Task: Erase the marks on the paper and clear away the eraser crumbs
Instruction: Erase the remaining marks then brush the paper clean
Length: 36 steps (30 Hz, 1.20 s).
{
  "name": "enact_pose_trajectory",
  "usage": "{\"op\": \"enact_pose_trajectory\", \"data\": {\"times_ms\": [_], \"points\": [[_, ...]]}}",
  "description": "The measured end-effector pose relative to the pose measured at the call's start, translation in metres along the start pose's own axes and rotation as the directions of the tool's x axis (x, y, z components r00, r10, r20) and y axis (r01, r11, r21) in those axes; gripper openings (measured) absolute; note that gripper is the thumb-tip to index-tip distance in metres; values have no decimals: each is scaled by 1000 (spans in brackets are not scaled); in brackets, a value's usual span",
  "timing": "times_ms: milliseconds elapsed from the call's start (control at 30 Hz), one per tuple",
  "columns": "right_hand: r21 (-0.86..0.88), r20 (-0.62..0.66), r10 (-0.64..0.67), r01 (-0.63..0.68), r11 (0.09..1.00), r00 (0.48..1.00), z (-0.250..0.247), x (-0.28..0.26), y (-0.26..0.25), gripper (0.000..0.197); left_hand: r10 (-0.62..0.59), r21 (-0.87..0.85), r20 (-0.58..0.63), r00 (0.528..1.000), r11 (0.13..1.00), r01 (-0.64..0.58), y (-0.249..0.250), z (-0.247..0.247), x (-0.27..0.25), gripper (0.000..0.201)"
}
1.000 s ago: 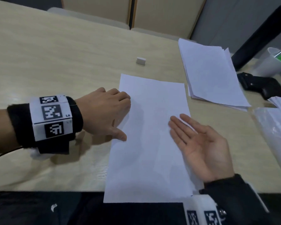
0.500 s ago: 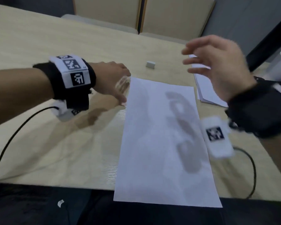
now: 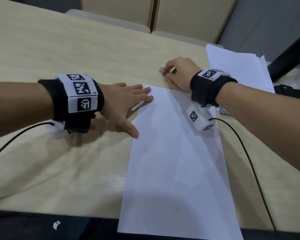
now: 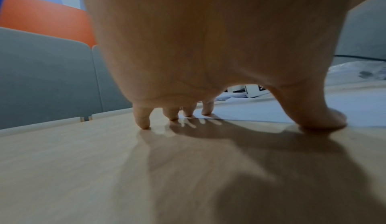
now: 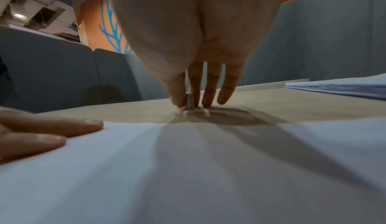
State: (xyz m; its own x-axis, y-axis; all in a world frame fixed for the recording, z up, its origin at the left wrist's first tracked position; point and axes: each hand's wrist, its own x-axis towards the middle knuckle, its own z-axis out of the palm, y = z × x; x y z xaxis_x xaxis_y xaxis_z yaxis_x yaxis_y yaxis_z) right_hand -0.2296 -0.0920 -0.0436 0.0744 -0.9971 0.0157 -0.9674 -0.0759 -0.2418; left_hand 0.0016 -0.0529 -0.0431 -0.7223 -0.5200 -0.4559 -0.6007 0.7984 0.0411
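Note:
A white sheet of paper (image 3: 177, 161) lies lengthwise on the wooden table (image 3: 59, 49); I see no marks or crumbs on it. My left hand (image 3: 137, 110) lies flat, its straight fingertips (image 4: 206, 112) pressing the sheet's far left corner and the thumb at its left edge. Just beyond the sheet's far edge stands a small white eraser (image 3: 161, 68). My right hand (image 3: 164, 71) reaches over the sheet and pinches the eraser (image 5: 189, 101) between thumb and index finger, with the eraser still touching the table.
A stack of white paper (image 3: 237, 70) lies at the far right, with a black object (image 3: 291, 92) beside it. Black cables (image 3: 246, 153) run from both wrists across the table. Chair backs (image 3: 189, 18) stand behind the far edge.
My right hand left the sheet, where it lay palm up, rose, then reached forward and down to take the eraser. My left hand uncurled and flattened onto the sheet's corner.

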Motion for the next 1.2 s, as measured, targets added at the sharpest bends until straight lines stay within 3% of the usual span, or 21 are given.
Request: {"op": "enact_pose_trajectory", "data": {"times_ms": [200, 300, 400, 467, 567, 700, 933, 1133, 1200], "points": [[236, -86, 59, -37, 971, 995, -5, -5, -9, 9, -16, 17, 6, 1000, 1000, 16, 2, -3, 0, 124], [478, 49, 112, -122, 870, 993, -19, -44, -9, 16, -16, 7, -2, 1000, 1000, 16, 3, -3, -1, 122], [476, 262, 43, -167, 864, 964, -21, -90, -5, 13, -7, 29, -55, 998, 1000, 8, 9, -8, -1, 118], [459, 318, 15, -168, 872, 948, -16, -111, -4, 14, 13, 41, -115, 993, 999, -9, 16, -13, 3, 118], [478, 309, 17, -170, 862, 951, -9, -118, 1, 12, 54, 25, -128, 990, 998, -51, 27, -16, 11, 120], [486, 314, 14, -173, 857, 949, -8, -114, -1, 11, 64, -90, -36, 997, 994, -67, 28, -11, 20, 124], [489, 256, 13, -141, 861, 967, -4, -105, -5, 17, 72, -71, 13, 997, 995, -71, 24, -9, 27, 129], [451, 386, -165, -30, 892, 907, -11, -115, -5, 11, 42, -81, 40, 998, 996, -39, 26, -11, 28, 130], [480, 312, -122, -45, 876, 942, -9, -111, -6, 12, 39, -82, 40, 998, 996, -36, 25, -12, 28, 130]]}}
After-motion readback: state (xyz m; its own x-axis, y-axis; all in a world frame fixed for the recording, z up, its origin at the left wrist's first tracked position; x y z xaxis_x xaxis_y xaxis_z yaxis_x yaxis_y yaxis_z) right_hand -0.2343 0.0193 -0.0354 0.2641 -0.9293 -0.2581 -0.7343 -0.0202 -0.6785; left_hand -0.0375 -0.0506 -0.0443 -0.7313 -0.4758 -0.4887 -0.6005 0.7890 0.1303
